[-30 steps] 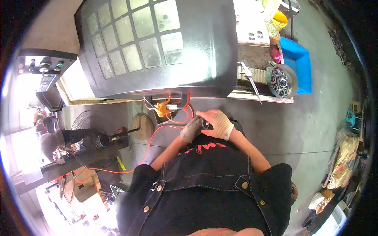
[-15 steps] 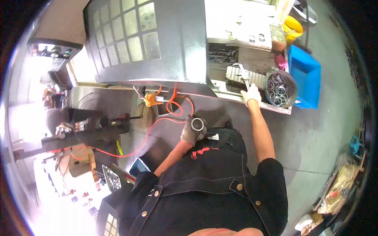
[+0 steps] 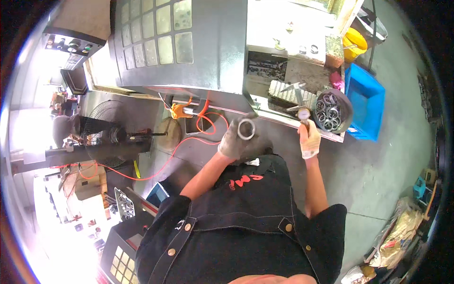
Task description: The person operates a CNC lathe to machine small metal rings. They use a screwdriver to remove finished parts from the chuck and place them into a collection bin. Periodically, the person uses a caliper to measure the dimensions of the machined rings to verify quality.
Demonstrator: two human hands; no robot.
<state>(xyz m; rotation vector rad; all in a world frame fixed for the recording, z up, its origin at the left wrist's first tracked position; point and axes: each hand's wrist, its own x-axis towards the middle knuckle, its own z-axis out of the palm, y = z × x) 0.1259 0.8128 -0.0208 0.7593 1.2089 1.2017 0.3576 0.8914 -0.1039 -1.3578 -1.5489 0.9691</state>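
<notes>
Head view, only one here. Left hand (image 3: 235,142), gloved, just left of centre, closed around one metal ring (image 3: 246,128) held up with the hole facing the lens. Right hand (image 3: 309,140), gloved too, right of centre, gripping the handle of a tool (image 3: 301,102) that pokes up toward the round tray (image 3: 349,105); hard to make out what kind of tool, the tip blurs into the bench clutter. Tray packed with more rings (image 3: 330,112), too small and overlapped to count properly. One blue bin (image 3: 366,102) right beside it, one yellow bucket (image 3: 354,45) higher up at upper right. One big grey machine door (image 3: 189,45) filling the top middle. Orange cable (image 3: 189,146) looping below it, far end lost behind the fan (image 3: 106,123) at left.
</notes>
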